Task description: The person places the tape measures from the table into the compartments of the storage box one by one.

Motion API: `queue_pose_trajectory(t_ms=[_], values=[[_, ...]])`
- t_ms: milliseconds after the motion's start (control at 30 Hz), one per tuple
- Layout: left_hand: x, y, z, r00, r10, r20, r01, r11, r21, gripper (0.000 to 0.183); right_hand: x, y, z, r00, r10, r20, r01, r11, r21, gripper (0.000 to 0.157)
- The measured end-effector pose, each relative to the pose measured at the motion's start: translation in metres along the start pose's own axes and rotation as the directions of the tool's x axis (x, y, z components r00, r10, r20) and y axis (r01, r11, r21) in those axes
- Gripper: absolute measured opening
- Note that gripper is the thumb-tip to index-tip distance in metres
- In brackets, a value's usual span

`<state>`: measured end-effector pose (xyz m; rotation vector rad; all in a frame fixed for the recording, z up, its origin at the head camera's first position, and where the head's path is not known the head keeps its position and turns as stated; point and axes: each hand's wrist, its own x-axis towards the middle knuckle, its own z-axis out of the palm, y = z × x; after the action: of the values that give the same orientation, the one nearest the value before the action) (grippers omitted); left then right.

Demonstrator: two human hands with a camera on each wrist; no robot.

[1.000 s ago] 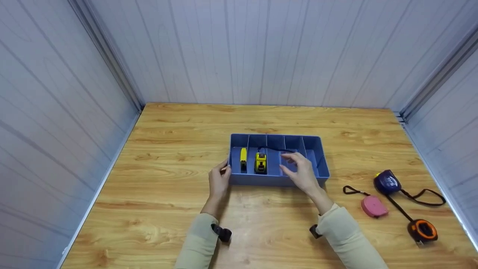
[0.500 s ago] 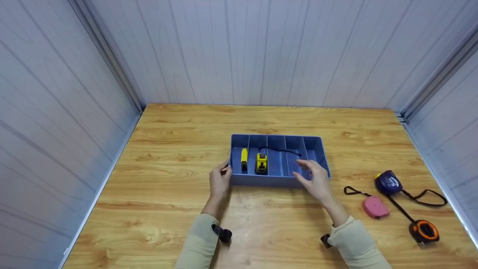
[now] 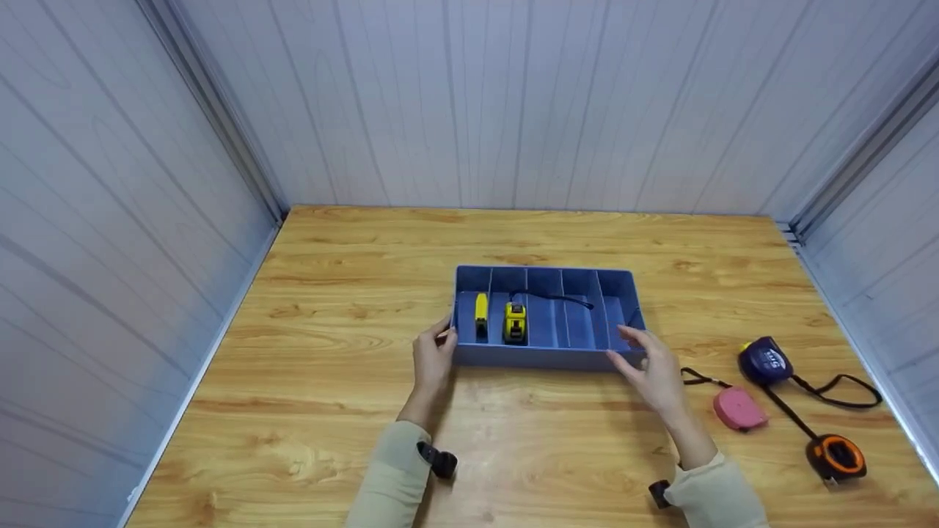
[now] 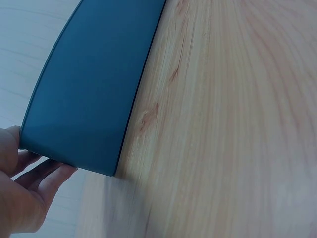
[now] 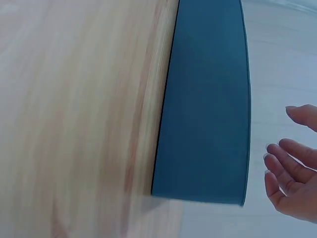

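A blue divided box [image 3: 543,358] lies on the wooden table. In its leftmost compartment stands a narrow yellow tape measure [image 3: 481,312]. Beside it, in the second compartment, is a yellow-and-black tape measure [image 3: 515,323], whose black strap [image 3: 552,295] trails right over the dividers. My left hand [image 3: 433,359] holds the box's left front corner; in the left wrist view, the thumb is at the rim and the fingers [image 4: 52,181] lie against the end wall. My right hand [image 3: 659,378] hovers by the right front corner, thumb and fingers spread, holding nothing.
Right of the box lie a pink tape measure [image 3: 739,408] with a black loop, a dark blue tape measure [image 3: 765,361] with a strap, and a black-and-orange tape measure [image 3: 836,456]. Pale panel walls [image 3: 484,103] enclose the table on the back and both sides.
My right hand has moved right and toward me, from over the box's middle compartments to its right front corner. The strap now shows fully. My left hand keeps its place at the left corner.
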<state>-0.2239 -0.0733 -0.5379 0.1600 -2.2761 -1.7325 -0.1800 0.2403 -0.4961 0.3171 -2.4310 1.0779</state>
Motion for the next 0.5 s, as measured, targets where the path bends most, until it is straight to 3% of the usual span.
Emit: queue_pose_trajectory(t_ms=[233,500], values=[[-0.001,0.002,0.001,1.0,-0.027,0.007,0.027,1.0,0.009,0.034,-0.011,0.009,-0.013,0.994,0.109,0.017,-0.109,0.994,-0.009,0.04],[-0.001,0.003,0.001,0.998,-0.057,0.001,0.057,0.998,-0.011,0.034,-0.022,0.027,-0.026,0.979,0.197,-0.048,-0.2,0.978,-0.063,0.042]])
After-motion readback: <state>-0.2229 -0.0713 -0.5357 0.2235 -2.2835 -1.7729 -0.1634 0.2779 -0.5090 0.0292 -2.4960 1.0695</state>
